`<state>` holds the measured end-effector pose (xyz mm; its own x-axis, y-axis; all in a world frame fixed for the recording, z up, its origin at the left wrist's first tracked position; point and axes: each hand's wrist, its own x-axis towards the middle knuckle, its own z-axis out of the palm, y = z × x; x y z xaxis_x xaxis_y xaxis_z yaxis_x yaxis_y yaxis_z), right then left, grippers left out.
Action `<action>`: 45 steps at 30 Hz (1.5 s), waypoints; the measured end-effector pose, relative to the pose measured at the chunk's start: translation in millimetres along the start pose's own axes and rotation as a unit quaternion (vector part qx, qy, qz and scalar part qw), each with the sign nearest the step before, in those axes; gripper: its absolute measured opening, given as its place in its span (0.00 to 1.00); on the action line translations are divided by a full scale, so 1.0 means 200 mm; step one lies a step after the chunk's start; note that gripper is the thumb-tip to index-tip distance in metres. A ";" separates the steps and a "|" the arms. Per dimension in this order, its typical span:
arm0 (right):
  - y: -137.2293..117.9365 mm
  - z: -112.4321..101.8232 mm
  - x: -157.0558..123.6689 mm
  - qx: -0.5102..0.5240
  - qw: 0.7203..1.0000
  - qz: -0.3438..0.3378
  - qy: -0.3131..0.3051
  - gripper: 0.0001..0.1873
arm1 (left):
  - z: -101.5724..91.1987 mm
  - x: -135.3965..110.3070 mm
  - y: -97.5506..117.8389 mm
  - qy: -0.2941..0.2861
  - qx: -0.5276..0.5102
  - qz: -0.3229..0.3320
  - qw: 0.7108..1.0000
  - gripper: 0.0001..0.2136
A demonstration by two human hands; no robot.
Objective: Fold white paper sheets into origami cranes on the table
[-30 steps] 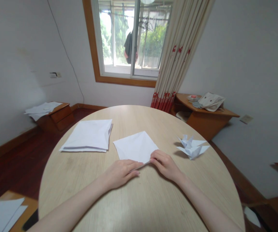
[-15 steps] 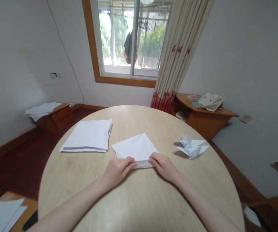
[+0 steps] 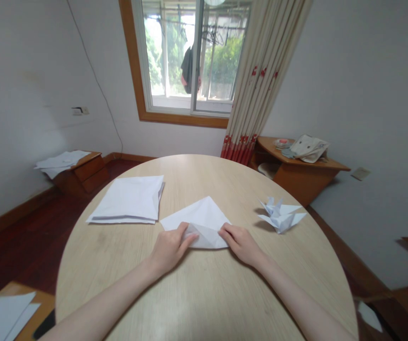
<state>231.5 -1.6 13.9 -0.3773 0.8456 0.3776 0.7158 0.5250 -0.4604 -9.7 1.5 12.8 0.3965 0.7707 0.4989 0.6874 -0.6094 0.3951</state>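
Note:
A partly folded sheet of white paper point(image 3: 200, 213) lies at the middle of the round table, its point facing away from me. Its near edge is turned up into a fold that looks greyish. My left hand point(image 3: 172, 245) pinches the left side of this fold between thumb and fingers. At the right end of the same fold, my right hand point(image 3: 241, 241) grips the paper with its fingers curled. The fingertips partly cover the paper's lower corners.
A stack of white paper point(image 3: 128, 199) sits on the left of the round table point(image 3: 204, 293). Folded paper cranes point(image 3: 282, 219) stand on the right. Beyond are a small cabinet with papers point(image 3: 88, 173), a corner desk with a cloth bag point(image 3: 310, 148), a curtain and a window.
My left hand has shifted slightly left and its thumb and fingers have spread along the fold. More of the turned-up flap shows. The right hand has barely moved.

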 end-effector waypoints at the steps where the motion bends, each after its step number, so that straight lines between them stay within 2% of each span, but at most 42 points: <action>1: 0.00 0.00 0.00 -0.009 1.000 0.002 -0.006 0.19 | 0.00 0.00 0.00 -0.004 -0.004 -0.009 1.000 0.15; 6: -0.01 0.00 0.00 -0.059 0.998 0.016 -0.029 0.19 | -0.03 0.01 0.03 -0.023 -0.069 -0.048 0.996 0.12; 10: -0.02 0.00 0.01 -0.090 0.993 0.045 -0.066 0.16 | -0.03 0.01 0.06 -0.051 -0.190 -0.097 0.976 0.10; 13: -0.02 0.00 0.01 -0.108 0.989 0.052 -0.085 0.15 | -0.04 0.02 0.07 -0.062 -0.271 -0.109 0.955 0.15; 16: -0.02 0.01 0.02 -0.119 0.988 0.046 -0.088 0.14 | -0.05 0.02 0.07 -0.069 -0.295 -0.118 0.946 0.22; 20: -0.03 0.02 0.01 -0.130 0.986 0.045 -0.091 0.14 | -0.06 0.03 0.08 -0.091 -0.276 -0.120 0.949 0.23; 24: -0.02 0.03 0.02 -0.142 0.985 0.048 -0.087 0.15 | -0.08 0.03 0.09 -0.100 -0.209 -0.112 0.966 0.22; 32: 0.00 0.04 0.02 -0.155 0.983 0.051 -0.080 0.16 | -0.09 0.01 0.14 -0.057 -0.060 -0.153 0.985 0.19; 35: -0.01 0.04 0.02 -0.144 0.985 0.057 -0.077 0.15 | -0.07 -0.01 0.15 -0.037 -0.014 -0.143 0.989 0.19; 40: -0.02 0.03 0.02 -0.129 0.986 0.072 -0.076 0.15 | -0.01 -0.01 0.10 0.012 -0.019 -0.098 0.995 0.16; 45: -0.02 0.03 0.03 -0.131 0.985 0.075 -0.080 0.14 | 0.00 0.00 0.06 0.044 -0.047 -0.093 0.994 0.14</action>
<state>223.0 1.1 13.0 -0.3283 0.9273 0.1799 0.8897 0.3675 -0.2709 -0.8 -5.8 18.6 0.2107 0.8552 0.4736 0.6828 -0.4755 0.5547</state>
